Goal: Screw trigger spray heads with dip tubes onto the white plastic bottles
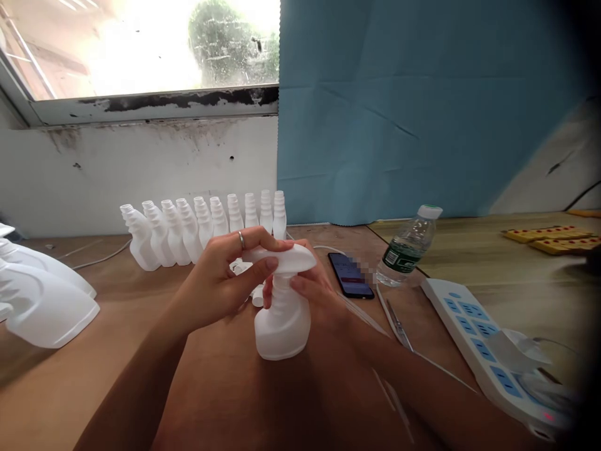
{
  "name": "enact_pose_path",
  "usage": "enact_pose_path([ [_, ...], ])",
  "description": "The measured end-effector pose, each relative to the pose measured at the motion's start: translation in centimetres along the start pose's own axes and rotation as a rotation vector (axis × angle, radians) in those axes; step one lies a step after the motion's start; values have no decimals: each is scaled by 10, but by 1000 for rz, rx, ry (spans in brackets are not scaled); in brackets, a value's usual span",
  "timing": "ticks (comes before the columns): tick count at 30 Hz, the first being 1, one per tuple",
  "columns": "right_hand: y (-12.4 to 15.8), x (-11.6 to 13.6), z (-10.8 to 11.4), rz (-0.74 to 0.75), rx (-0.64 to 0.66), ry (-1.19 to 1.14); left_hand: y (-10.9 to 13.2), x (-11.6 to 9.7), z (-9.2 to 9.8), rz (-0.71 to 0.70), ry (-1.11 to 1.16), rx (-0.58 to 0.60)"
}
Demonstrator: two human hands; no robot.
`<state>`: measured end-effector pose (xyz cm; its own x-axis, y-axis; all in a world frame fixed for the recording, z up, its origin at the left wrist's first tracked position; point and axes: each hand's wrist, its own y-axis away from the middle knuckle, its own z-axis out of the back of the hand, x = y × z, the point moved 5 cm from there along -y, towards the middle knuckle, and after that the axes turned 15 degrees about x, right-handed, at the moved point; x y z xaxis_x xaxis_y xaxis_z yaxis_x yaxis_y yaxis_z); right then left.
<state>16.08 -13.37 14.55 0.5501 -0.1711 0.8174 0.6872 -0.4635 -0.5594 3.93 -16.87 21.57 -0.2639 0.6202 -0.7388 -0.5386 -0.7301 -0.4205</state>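
In the middle of the head view a white plastic spray bottle (282, 329) stands upright above the brown table. Its white spray head (295, 258) sits at the top of the neck; whether it is screwed tight I cannot tell. My left hand (230, 272), with a ring on one finger, grips the spray head between thumb and fingers. Around the bottle's neck, from the right, is my right hand (323, 294), its thumb at the front. Small white parts (257, 295) lie behind my left hand, partly hidden by it.
Several open-necked white bottles (162, 238) stand in a row by the wall. White bottles with heads (51, 307) lie at left. At right are a phone (351, 275), a water bottle (408, 247), scissors (399, 322), a power strip (474, 338) and yellow trays (554, 238).
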Motion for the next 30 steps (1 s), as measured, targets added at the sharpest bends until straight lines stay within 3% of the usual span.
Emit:
enact_pose_path([
  [3,1,1,2,-32,-64,79,1,0,-1,0,-13,13],
  [7,1,1,-1,-21,-7,83,0,-1,0,-13,-49,23],
  [11,2,0,3,-43,-82,121,-1,0,1,-10,-79,29],
  [14,1,0,-1,-33,-24,69,0,0,2,-9,-112,6],
  [19,2,-1,3,-107,-155,98,0,1,2,-34,-127,6],
  [24,1,1,0,-65,-17,-10,0,3,3,-36,-149,-7],
  [30,1,7,1,-105,-108,97,1,3,4,-46,-56,22],
])
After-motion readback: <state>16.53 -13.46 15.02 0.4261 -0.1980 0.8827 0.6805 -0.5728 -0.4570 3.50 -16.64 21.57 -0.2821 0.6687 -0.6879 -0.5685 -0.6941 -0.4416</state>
